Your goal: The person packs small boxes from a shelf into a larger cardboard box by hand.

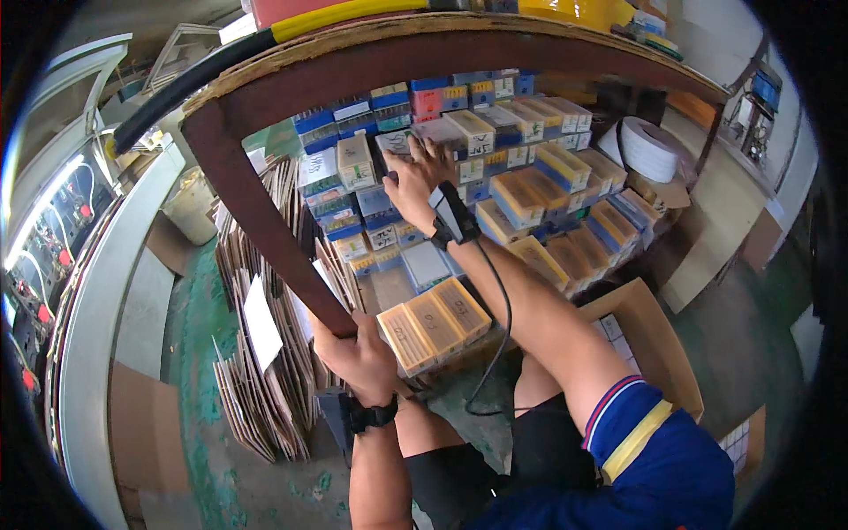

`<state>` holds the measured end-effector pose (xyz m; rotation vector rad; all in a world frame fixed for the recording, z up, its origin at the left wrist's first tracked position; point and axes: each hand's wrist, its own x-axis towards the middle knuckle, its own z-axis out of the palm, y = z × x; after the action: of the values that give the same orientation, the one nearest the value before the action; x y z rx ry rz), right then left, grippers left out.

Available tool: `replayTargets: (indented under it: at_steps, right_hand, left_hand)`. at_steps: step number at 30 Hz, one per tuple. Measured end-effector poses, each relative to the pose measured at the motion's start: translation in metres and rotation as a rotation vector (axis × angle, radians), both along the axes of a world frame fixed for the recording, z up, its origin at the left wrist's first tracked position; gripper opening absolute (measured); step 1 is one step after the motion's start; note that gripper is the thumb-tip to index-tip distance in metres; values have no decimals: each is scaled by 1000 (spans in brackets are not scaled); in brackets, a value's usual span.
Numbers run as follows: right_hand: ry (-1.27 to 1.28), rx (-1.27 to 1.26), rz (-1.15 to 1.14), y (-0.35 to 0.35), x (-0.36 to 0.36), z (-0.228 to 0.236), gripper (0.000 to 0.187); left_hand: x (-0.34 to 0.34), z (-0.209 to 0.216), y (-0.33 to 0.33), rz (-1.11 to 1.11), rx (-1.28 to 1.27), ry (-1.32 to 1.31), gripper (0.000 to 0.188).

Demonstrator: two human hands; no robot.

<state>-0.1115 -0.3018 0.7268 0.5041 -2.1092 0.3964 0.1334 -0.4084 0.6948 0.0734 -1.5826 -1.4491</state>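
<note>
My left hand [360, 358] is closed round the lower end of a dark red-brown table leg [274, 230]. My right hand [419, 184] reaches in under the tabletop with its fingers spread over stacked plastic boxes. Its fingertips are at a clear-lidded box [395, 144] with handwriting on it; whether they press on it I cannot tell. Beside that stands a yellowish box [356, 162] with a marked lid. Nearer to me, three amber boxes [433, 320] lie side by side. Both wrists carry black straps with small devices, and a cable hangs from the right one.
Flat cardboard sheets [265, 353] stand upright at the left. An open carton [658, 340] sits by my right leg. A white roll [647, 148] lies behind the boxes at right. The wooden tabletop [495, 26] spans above my hands, and a lit machine [53, 221] is far left.
</note>
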Motion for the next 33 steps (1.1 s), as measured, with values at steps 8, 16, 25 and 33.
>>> replayTargets:
  at_steps: [8, 16, 25, 33]
  right_hand:
    - [-306, -356, -171, -35, 37, 2, 77]
    - [-31, -552, 49, -6, 58, 8, 80]
    - [-245, -487, -175, 370, 268, -53, 53]
    - [-840, -467, -856, 622, 479, -407, 52]
  left_hand:
    - [3, -4, -12, 68, -122, 31, 38]
    - [-5, -16, -22, 106, -206, 39, 39]
    - [-11, -17, -47, 139, -189, -143, 27]
    - [-12, -30, -75, 404, -866, -187, 37]
